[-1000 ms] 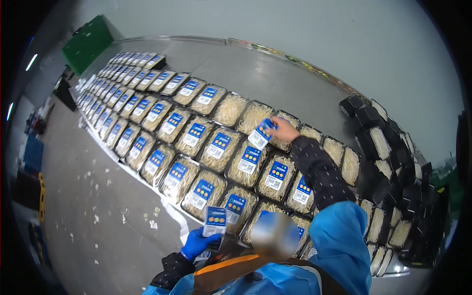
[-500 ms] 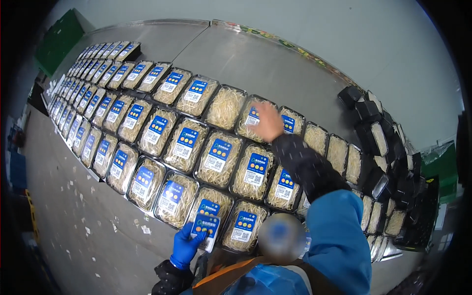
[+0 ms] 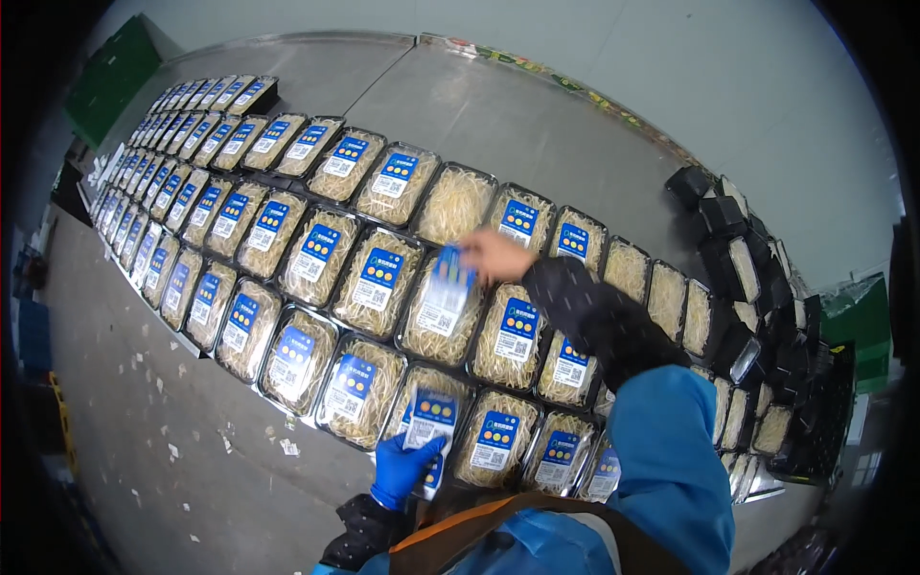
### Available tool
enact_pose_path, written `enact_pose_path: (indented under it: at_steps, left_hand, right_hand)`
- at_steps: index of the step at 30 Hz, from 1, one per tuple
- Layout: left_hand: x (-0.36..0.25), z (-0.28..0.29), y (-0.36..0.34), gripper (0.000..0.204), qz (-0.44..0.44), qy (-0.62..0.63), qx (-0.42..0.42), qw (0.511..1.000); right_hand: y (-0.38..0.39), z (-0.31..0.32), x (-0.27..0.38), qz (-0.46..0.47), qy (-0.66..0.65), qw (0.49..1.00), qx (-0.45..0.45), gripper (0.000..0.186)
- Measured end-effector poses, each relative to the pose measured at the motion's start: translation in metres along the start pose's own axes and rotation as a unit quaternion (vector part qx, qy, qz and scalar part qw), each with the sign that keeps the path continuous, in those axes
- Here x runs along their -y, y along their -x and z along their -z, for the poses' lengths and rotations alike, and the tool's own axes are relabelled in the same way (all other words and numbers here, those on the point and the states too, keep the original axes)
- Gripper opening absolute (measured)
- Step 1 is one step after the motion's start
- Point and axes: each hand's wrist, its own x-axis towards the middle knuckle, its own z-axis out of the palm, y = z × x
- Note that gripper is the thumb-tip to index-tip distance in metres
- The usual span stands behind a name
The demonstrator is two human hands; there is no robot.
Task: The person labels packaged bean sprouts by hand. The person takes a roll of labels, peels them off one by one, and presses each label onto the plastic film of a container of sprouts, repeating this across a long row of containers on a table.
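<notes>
My left hand, in a blue glove, grips a small stack of blue-and-white labels above the nearest row of trays. Bare and further forward, my right hand has its fingers closed on one blue-and-white label, blurred by motion, over a tray of bean sprouts. Just beyond that lies a bean sprout tray with no label. To its right, another tray bears a label. Black trays of sprouts, most of them labelled, stand in several rows around both hands.
Unlabelled trays continue to the right. Black trays are heaped at the table's far right, by a dark crate. The metal table ends against a pale wall. A green crate stands far left; paper scraps litter the floor.
My right hand has left the labelled tray in the far row and moved nearer and left, now with a label in its fingers. The view has shifted slightly; my left hand still holds its labels.
</notes>
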Motion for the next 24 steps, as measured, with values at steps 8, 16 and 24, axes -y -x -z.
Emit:
enact_pose_path:
  at_steps: [8,16,24]
  left_hand:
    - [0.021,0.032,0.002,0.026,-0.071,0.016,-0.019,0.997]
    - [0.005,0.008,0.020,0.016,-0.115,0.020,-0.003,0.993]
    - [0.000,-0.070,0.049,0.011,-0.145,-0.055,0.020,0.988]
  right_hand:
    - [-0.111,0.056,-0.003,-0.026,0.282,0.931,-0.230,0.058]
    - [0.031,-0.052,0.010,0.204,-0.068,0.976,-0.040,0.046]
    - [0.249,-0.129,0.017,0.004,-0.282,0.954,0.104,0.024]
